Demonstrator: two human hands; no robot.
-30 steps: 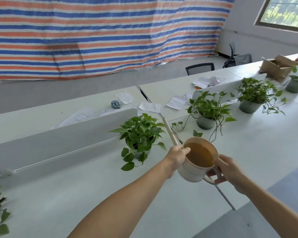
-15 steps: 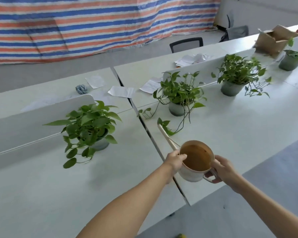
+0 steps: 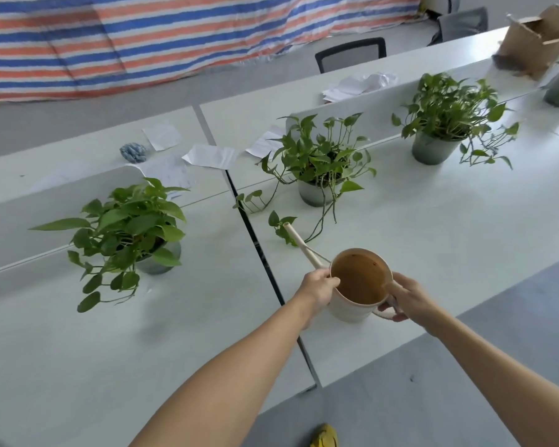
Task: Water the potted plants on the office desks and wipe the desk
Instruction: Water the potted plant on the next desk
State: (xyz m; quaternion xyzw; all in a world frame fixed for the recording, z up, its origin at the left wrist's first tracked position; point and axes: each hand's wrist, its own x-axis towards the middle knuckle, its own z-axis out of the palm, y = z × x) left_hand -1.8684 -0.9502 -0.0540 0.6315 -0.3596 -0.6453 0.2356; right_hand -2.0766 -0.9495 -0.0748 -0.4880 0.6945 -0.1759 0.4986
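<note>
My right hand [image 3: 404,298] grips the watering can [image 3: 359,304] handle, left hand [image 3: 318,287] grips its side; tilt slowly, spout [image 3: 299,243] above the middle plant [image 3: 320,159].

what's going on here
A person holds a cream plastic watering can in both hands above the white desk: left hand at the base of its long spout, right hand on the handle. It holds brownish water. The spout tip is near the trailing leaves of the middle green potted plant; nothing pours.

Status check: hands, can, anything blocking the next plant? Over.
Both busy: left hand grips watering can at spout base, right hand holds handle. Can upright, water inside, no pour. Only middle plant's vines trail by spout tip.
</note>
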